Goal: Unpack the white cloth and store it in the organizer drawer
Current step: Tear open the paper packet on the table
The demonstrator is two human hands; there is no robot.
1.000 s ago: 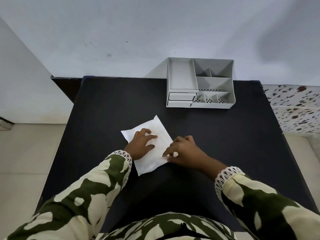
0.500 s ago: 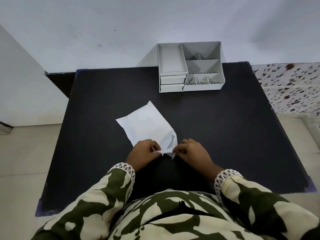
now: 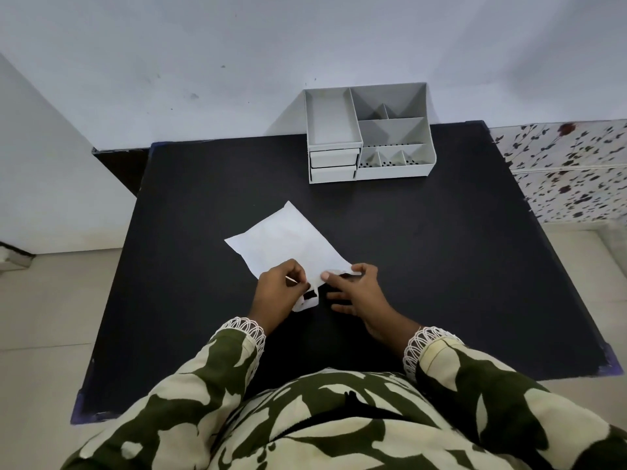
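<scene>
**Hands work at white packet on black table**

I look down on a black table (image 3: 424, 266) set against a pale blue wall (image 3: 237, 62), beige floor tiles to the left and a floral-patterned surface (image 3: 570, 171) at far right. A grey organizer (image 3: 368, 137) stands at the table's far edge, its open compartments bare, two drawers (image 3: 334, 165) shut at its left front. The white packet (image 3: 288, 242) lies flat at centre. My left hand (image 3: 280, 295) pinches its near torn corner; my right hand (image 3: 356, 290) rests open, thumb pressing the near edge.
</scene>
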